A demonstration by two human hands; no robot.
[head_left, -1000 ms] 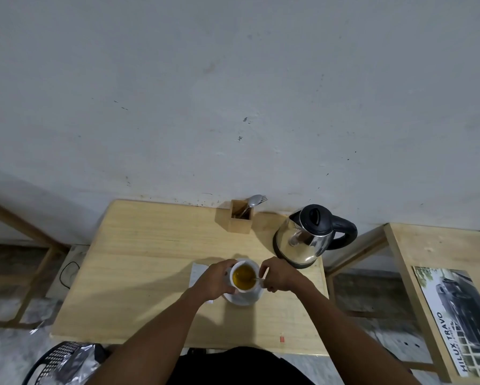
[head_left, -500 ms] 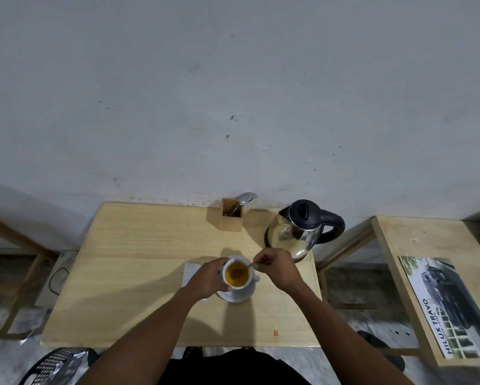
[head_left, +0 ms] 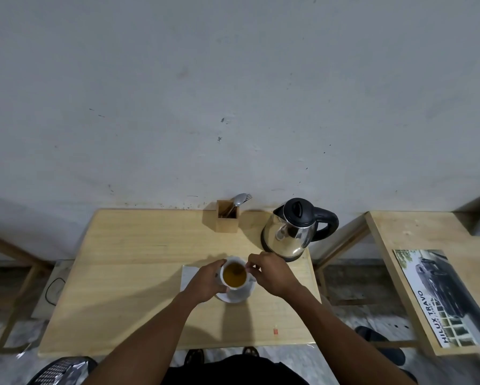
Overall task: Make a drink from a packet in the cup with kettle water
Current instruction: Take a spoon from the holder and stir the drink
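Note:
A white cup [head_left: 234,275] filled with amber drink stands on a white saucer [head_left: 240,295] on the wooden table [head_left: 138,259]. My left hand [head_left: 205,282] wraps the cup's left side. My right hand [head_left: 269,273] pinches a small spoon [head_left: 245,270] whose end dips into the drink at the cup's right rim. A steel kettle [head_left: 291,232] with a black lid and handle sits behind my right hand. A white packet [head_left: 188,276] lies flat to the left of the cup, partly under my left hand.
A wooden holder [head_left: 227,219] with a spoon and fork stands by the wall, left of the kettle. A second wooden table [head_left: 394,234] with a car poster [head_left: 444,295] is on the right. A black mesh bin [head_left: 58,372] sits on the floor, lower left.
My right hand has shifted around the cup's rim with the spoon, from the right side toward the back right. My left hand stays on the cup. The camera view drifted slightly.

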